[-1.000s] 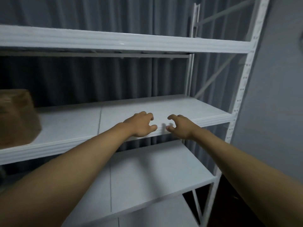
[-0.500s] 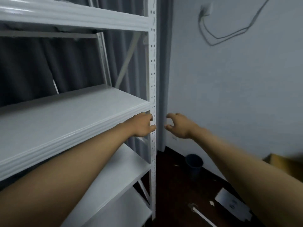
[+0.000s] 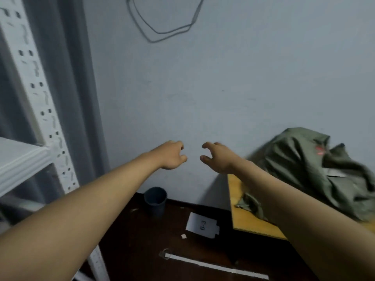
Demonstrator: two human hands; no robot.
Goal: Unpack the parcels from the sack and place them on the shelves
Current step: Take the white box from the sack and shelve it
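Left hand: the left hand (image 3: 172,157) is stretched out in mid-air in front of the wall, fingers loosely curled, nothing in it.
Right hand: the right hand (image 3: 218,159) is the same deal just beside it, thumb and fingers hooked into a loose claw and holding nothing; a small gap sits between the two hands.
Sack: the sack (image 3: 316,169) is a crumpled olive-green fabric heap, soft and creased, with a red mark near its top. It lies on the table on the right, pushed up against the wall, well apart from both hands.
Table: the table (image 3: 243,218) has a smooth yellowish wood top with a straight near edge; its left corner sits below the right forearm.
Shelves: the shelves (image 3: 22,157) are white, with a ribbed front lip on the board and a perforated metal post, at the far left edge.
Curtain: a grey pleated curtain (image 3: 67,78) hangs behind the post.
Floor: dark floor, with a round dark bin (image 3: 155,200) by the wall, a white paper sheet (image 3: 202,225) marked 6-3 and a thin white strip (image 3: 215,267) nearer in.
Wall: a plain pale wall (image 3: 223,88), with a looped cable (image 3: 166,23) up top.
Room: open floor between shelf post and table edge.
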